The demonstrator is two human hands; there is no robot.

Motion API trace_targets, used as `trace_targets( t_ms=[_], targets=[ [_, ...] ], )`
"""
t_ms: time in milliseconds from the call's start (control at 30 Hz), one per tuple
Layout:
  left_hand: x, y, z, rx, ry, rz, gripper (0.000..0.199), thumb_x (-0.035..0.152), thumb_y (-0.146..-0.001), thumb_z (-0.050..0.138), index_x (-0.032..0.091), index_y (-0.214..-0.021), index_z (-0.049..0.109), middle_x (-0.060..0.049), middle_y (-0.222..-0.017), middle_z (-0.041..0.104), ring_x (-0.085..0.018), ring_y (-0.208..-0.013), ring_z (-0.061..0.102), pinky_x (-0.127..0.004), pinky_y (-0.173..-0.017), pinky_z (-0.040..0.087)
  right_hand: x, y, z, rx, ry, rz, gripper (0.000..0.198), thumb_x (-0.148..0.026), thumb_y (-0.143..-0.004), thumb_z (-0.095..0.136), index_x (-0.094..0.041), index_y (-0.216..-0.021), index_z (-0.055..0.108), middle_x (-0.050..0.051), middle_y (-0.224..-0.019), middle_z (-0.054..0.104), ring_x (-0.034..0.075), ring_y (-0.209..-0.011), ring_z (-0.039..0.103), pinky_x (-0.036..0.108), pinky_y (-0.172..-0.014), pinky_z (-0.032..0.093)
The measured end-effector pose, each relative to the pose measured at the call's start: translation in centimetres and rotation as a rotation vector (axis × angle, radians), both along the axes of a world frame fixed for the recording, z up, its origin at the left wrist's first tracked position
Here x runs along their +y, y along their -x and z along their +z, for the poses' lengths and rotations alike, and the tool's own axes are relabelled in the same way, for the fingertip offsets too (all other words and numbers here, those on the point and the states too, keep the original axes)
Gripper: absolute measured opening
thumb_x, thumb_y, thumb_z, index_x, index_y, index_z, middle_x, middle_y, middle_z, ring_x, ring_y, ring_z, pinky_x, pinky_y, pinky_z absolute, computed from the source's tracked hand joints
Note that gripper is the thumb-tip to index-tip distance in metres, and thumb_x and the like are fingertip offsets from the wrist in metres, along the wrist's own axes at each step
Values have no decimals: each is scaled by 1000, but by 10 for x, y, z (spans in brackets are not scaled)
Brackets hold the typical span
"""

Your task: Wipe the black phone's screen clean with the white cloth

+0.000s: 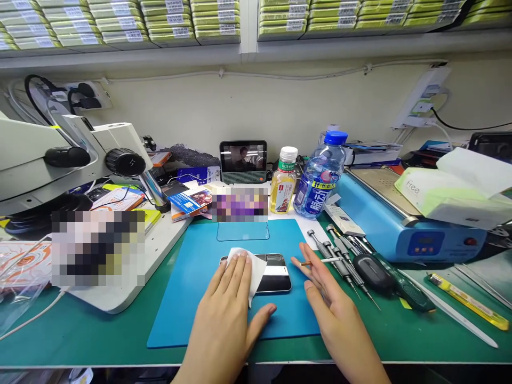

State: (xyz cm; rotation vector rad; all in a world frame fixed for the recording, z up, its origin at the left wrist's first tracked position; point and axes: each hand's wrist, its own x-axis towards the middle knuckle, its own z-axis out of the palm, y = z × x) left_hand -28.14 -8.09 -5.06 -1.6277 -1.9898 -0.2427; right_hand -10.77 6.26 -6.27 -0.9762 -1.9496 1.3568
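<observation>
A phone (276, 285) lies flat on a blue mat, its glossy dark surface catching a white reflection. My left hand (228, 298) rests on its left part with fingers stretched flat, pressing a white tissue (258, 269) against it; the thumb is spread to the side. Beyond the phone, a clear screen protector (243, 231) with a dark rim lies on the mat. To the right, my right hand (326, 298) hovers apart from the phone. Between its fingers it holds a cigarette (332, 260), with the orange end pointing left.
Several screwdrivers (340, 261) lie right of the mat (172, 314), near a blue machine (368, 224) bearing a tissue pack (452, 192). Two drink bottles (283, 184) and a small display (243, 160) stand behind. On the left, a microscope base (120, 298) borders the mat.
</observation>
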Motion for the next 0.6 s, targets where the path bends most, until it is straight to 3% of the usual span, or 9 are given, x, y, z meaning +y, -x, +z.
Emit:
trace_targets(
  t_ms=[167,300,467,600],
  targets=[
    [-19,-6,-10,35,-28,-87,64,49,-114,38,3,-156,50,-16,-160,55,-29,-146,58,-42,-112,54,0,1,1,0,1,8,68,-64,-108,42,-39,-170,32,6,-168,48,27,-151,52,56,-132,28],
    [-30,-6,-18,93,-30,-104,74,54,-109,50,0,-158,46,-19,-159,55,-30,-144,60,-41,-108,57,-1,2,4,-13,-5,3,70,-64,-108,42,-36,-171,31,8,-168,49,28,-152,51,56,-132,28],
    [-7,5,-10,-26,23,-41,70,54,-112,44,3,-159,45,-19,-159,56,-33,-146,57,-49,-113,56,-1,3,6,3,-10,11,71,-61,-108,43,-31,-171,32,11,-170,45,29,-151,52,55,-131,29],
    [5,11,-4,-50,23,-10,66,52,-116,29,3,-155,50,-17,-158,57,-31,-145,58,-52,-117,53,-2,4,7,14,-7,8,69,-57,-109,43,-31,-171,32,12,-159,59,28,-151,53,54,-131,31]
  ],
)
